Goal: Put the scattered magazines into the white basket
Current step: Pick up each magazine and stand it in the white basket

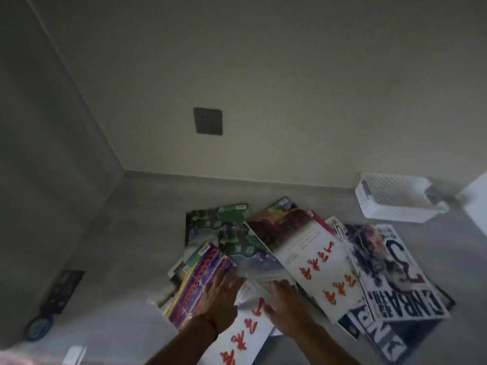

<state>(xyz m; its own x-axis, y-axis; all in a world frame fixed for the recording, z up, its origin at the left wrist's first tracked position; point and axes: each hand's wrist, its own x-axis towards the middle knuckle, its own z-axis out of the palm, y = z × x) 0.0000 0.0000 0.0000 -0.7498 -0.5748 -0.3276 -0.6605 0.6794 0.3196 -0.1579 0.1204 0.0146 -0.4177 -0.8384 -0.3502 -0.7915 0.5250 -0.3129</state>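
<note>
While both hands press on the pile, the left hand (220, 299) lies flat with fingers spread on a purple-red magazine (196, 283), and the right hand (286, 306) rests palm-down, fingers loosely curled, on a white magazine with red script (253, 327); grip unclear from blur. Other magazines (311, 259) overlap on the grey floor (131, 233). White basket (395, 197) sits far right near the wall, apart from the pile.

A dim corner is formed by beige walls (290, 75) (one carries a dark socket (208, 121)) above grey floor (137, 233).
</note>
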